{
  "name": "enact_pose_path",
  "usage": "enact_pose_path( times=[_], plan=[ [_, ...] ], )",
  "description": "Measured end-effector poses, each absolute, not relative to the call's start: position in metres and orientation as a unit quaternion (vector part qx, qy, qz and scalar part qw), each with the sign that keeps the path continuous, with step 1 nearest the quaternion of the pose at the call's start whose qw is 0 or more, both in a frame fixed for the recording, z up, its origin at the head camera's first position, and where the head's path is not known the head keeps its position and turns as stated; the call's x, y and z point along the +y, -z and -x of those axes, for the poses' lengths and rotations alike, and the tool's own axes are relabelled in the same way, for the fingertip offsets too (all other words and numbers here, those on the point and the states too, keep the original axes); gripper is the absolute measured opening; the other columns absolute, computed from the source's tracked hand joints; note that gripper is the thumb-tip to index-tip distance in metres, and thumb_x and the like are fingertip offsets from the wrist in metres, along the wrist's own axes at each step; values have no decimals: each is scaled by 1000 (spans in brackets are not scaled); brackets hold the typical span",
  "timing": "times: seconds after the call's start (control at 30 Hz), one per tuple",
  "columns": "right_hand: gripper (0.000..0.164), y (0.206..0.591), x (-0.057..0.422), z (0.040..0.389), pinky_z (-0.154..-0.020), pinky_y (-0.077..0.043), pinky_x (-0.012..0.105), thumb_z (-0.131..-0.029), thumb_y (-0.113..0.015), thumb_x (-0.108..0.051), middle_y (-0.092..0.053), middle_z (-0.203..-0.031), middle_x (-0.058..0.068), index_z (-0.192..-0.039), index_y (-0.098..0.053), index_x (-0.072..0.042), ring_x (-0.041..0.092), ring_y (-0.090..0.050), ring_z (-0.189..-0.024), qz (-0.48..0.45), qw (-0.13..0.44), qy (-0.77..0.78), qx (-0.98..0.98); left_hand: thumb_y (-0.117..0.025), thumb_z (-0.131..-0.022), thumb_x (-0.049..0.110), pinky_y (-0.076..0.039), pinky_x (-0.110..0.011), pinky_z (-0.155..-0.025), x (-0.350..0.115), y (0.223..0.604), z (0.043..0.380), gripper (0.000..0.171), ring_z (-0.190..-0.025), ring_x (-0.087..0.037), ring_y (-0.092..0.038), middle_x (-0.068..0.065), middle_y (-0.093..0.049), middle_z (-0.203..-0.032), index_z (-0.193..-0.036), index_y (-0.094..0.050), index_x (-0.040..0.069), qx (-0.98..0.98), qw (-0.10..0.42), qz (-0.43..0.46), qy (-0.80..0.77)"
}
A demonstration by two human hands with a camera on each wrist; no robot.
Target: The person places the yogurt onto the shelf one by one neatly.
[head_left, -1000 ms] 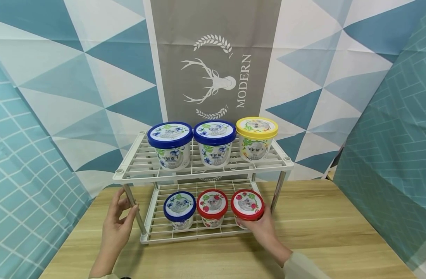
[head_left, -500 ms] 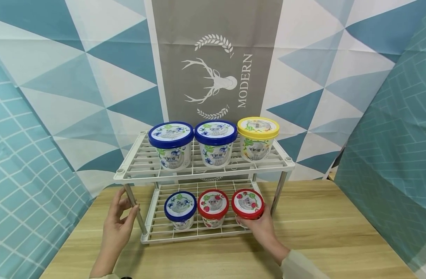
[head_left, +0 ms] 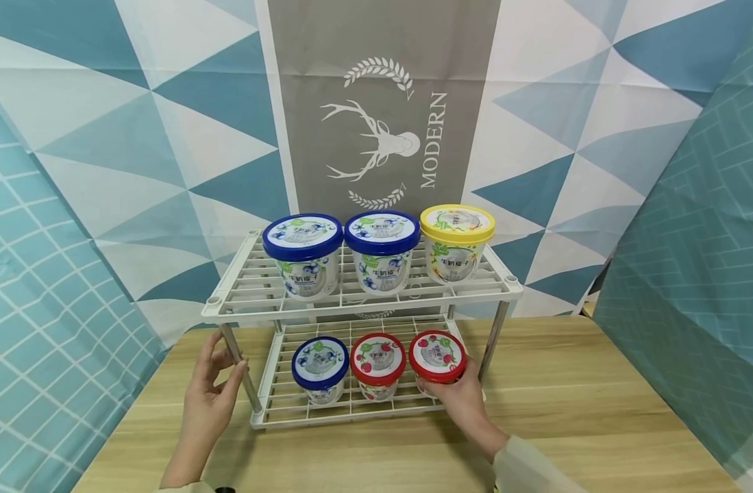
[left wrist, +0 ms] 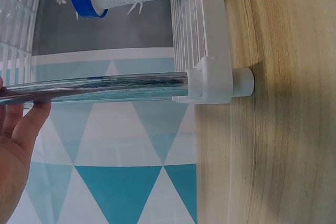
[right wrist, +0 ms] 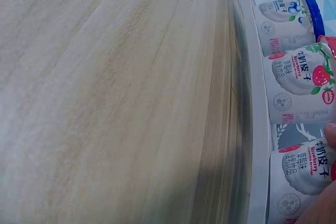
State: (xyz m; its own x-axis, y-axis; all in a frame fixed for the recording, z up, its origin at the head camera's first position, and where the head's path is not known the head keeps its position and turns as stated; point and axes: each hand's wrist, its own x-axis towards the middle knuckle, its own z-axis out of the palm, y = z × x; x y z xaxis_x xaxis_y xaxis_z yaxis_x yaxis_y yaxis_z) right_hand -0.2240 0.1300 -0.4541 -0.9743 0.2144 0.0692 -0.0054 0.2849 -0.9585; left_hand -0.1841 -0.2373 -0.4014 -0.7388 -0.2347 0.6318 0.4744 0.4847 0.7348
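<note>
A white two-tier rack (head_left: 240,316) with metal posts stands on the wooden table. My left hand (head_left: 210,397) holds its front left post (left wrist: 105,87), thumb and fingers on either side of the metal. On the lower shelf my right hand (head_left: 465,400) grips the rightmost red-lidded strawberry tub (head_left: 438,356) from its front right side. The hand hides part of that tub's wall. Beside it stand another red-lidded strawberry tub (head_left: 378,359) and a blue-lidded blueberry tub (head_left: 319,363), all in one row.
The upper shelf bears two larger blue-lidded tubs (head_left: 302,257) (head_left: 382,253) and a yellow-lidded tub (head_left: 456,243) at the right. A patterned cloth backdrop (head_left: 376,89) hangs close behind the rack. Wooden tabletop (head_left: 573,404) extends on both sides and in front.
Both hands keep their places. The red-lidded tub in my right hand has its lid marginally higher in the head view, and that view has shifted very slightly.
</note>
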Motion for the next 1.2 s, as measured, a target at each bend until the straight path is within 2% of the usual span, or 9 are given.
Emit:
enact_pose_path(
  times=[0.57, 0.97, 1.2],
  plan=[
    [95, 455, 127, 228, -102, -41, 50, -67, -85, -24, -43, -132, 25, -135, -25, 6, 37, -46, -122, 57, 101, -597, -794, -58, -82, -17, -46, -2, -68, -238, 402, 185, 70, -90, 13, -54, 22, -53, -99, -143, -34, 7, -784, 359, 85, 499],
    [98, 456, 129, 229, -103, -40, 50, -66, -86, -25, -42, -133, 23, -137, -24, 4, 37, -44, -124, 36, 90, -590, -802, -58, -82, -16, -46, -3, -67, -237, 402, 184, 70, -90, 13, -55, 22, -53, -99, -144, -34, 8, -785, 357, 74, 502],
    [100, 456, 135, 226, -106, -37, 49, -66, -86, -19, -41, -135, 22, -139, -22, 3, 37, -42, -128, 9, 62, -581, -811, -58, -82, -17, -46, -3, -68, -237, 402, 185, 70, -90, 13, -55, 22, -53, -100, -144, -34, 8, -783, 358, 79, 502]
  ],
)
